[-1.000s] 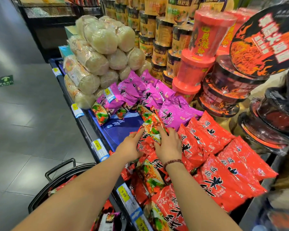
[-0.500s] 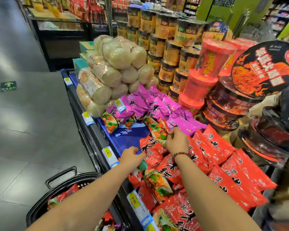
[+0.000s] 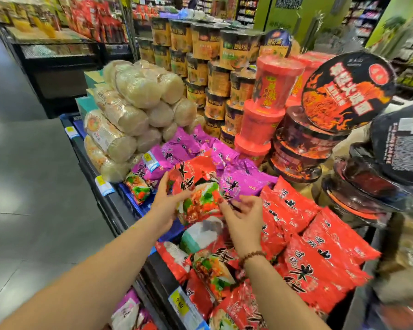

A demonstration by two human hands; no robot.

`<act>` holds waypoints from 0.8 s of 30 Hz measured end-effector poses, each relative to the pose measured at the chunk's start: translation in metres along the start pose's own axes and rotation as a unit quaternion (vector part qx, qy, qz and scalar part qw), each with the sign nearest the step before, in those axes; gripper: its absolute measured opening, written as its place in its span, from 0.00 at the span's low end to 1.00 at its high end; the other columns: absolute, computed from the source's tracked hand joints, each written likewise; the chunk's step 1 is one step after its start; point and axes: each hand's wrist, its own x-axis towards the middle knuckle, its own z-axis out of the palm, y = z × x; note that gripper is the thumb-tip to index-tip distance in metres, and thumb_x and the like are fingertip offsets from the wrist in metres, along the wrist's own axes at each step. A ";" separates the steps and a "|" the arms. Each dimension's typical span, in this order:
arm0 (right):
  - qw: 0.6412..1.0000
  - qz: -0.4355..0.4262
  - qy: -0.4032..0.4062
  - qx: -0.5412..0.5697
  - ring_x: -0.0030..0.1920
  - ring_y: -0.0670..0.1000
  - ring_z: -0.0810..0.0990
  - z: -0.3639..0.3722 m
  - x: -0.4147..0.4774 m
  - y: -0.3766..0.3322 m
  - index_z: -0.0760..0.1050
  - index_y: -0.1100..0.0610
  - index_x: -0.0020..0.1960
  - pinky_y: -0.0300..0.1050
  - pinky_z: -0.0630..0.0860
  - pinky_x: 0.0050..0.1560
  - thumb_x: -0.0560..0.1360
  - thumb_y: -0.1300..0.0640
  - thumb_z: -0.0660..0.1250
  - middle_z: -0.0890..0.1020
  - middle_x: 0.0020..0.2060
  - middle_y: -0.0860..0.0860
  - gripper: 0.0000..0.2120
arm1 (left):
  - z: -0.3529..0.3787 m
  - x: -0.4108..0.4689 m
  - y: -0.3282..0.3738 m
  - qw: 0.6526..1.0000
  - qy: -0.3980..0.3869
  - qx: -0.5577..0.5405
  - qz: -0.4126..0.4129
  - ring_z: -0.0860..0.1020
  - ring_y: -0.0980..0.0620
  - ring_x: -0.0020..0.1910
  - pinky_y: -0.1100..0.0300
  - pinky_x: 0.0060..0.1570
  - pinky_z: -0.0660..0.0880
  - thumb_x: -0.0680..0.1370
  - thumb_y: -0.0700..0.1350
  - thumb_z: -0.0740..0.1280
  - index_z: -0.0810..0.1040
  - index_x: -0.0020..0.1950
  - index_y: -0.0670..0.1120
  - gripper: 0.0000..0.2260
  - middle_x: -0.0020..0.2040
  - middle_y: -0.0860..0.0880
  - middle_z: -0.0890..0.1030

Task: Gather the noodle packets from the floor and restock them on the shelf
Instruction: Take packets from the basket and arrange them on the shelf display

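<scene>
Head view: the left hand (image 3: pixel 167 206) holds a red noodle packet (image 3: pixel 196 184) above the well-stocked shelf (image 3: pixel 117 215), the right hand (image 3: pixel 243 217) curls at its edge, grip unclear, and more packets (image 3: pixel 126 313) wait below, so restocking seems partway.

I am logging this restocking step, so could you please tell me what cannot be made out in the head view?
All in the head view:
- Fingers of the left hand: hidden behind the red noodle packet it grips.
- Whether the right hand pinches that packet: its curled fingers hide the contact.
- Purple packets at lower left: cut off by the bottom edge.
- Black noodle bowl at far right: print blurred, cut by the right edge.
</scene>
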 end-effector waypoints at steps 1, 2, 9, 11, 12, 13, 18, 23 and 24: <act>1.000 0.012 0.018 0.021 0.44 0.48 0.78 -0.004 0.012 -0.004 0.66 0.56 0.53 0.33 0.76 0.41 0.69 0.61 0.76 0.76 0.47 0.54 0.21 | -0.004 0.002 0.005 0.997 -0.026 0.068 0.020 0.79 0.45 0.58 0.46 0.54 0.78 0.61 0.46 0.81 0.64 0.69 0.70 0.44 0.67 0.47 0.75; 1.000 0.016 0.016 0.014 0.48 0.49 0.78 -0.007 0.024 -0.006 0.65 0.55 0.56 0.34 0.75 0.44 0.69 0.60 0.77 0.75 0.52 0.54 0.24 | -0.007 0.004 0.008 0.989 -0.057 0.133 0.040 0.77 0.45 0.60 0.49 0.57 0.77 0.58 0.46 0.82 0.65 0.68 0.71 0.46 0.68 0.47 0.74; 0.945 -0.016 -0.284 -0.160 0.43 0.33 0.78 -0.010 0.075 -0.012 0.73 0.51 0.64 0.35 0.75 0.50 0.67 0.62 0.78 0.81 0.50 0.47 0.28 | 0.003 0.007 0.023 0.931 -0.203 0.296 0.074 0.76 0.67 0.47 0.69 0.47 0.74 0.69 0.27 0.72 0.59 0.75 0.59 0.44 0.69 0.53 0.71; 0.938 -0.060 -0.258 -0.221 0.40 0.38 0.79 -0.002 0.084 -0.010 0.78 0.51 0.59 0.33 0.76 0.48 0.67 0.62 0.77 0.83 0.47 0.47 0.22 | 0.005 0.014 0.020 0.926 -0.192 0.314 0.083 0.77 0.67 0.51 0.68 0.52 0.73 0.69 0.32 0.75 0.55 0.74 0.61 0.45 0.70 0.52 0.70; 0.941 -0.081 -0.219 -0.245 0.41 0.41 0.80 0.002 0.086 -0.008 0.80 0.50 0.57 0.37 0.77 0.49 0.67 0.62 0.76 0.84 0.45 0.46 0.20 | 0.005 0.016 0.017 0.924 -0.177 0.326 0.092 0.77 0.64 0.54 0.66 0.53 0.73 0.67 0.38 0.77 0.53 0.73 0.64 0.46 0.70 0.50 0.70; 0.948 -0.092 -0.174 -0.252 0.39 0.44 0.80 0.005 0.088 -0.004 0.81 0.50 0.54 0.41 0.77 0.48 0.67 0.61 0.75 0.84 0.43 0.46 0.17 | 0.007 0.018 0.012 0.923 -0.151 0.339 0.099 0.77 0.58 0.57 0.64 0.54 0.74 0.66 0.43 0.78 0.52 0.72 0.66 0.47 0.68 0.49 0.72; 0.945 -0.127 -0.084 -0.291 0.48 0.53 0.80 0.008 0.086 0.012 0.78 0.52 0.59 0.45 0.74 0.50 0.72 0.62 0.69 0.82 0.48 0.50 0.16 | 0.014 0.010 -0.022 0.885 -0.120 0.438 0.103 0.66 0.50 0.71 0.56 0.67 0.67 0.71 0.44 0.75 0.59 0.72 0.63 0.37 0.72 0.49 0.68; 0.796 -0.255 -0.156 -0.527 0.60 0.58 0.75 0.014 0.070 0.025 0.71 0.46 0.68 0.53 0.76 0.54 0.69 0.51 0.73 0.75 0.62 0.54 0.29 | 0.017 0.002 -0.059 0.835 -0.155 0.519 0.100 0.52 0.54 0.77 0.68 0.67 0.55 0.74 0.40 0.70 0.51 0.78 0.56 0.39 0.78 0.53 0.55; 0.777 -0.272 -0.154 -0.546 0.60 0.59 0.75 0.015 0.068 0.026 0.71 0.45 0.68 0.53 0.77 0.54 0.68 0.50 0.73 0.75 0.63 0.54 0.29 | 0.018 0.001 -0.061 0.830 -0.152 0.526 0.105 0.51 0.54 0.77 0.68 0.68 0.54 0.74 0.40 0.69 0.50 0.77 0.56 0.38 0.78 0.53 0.54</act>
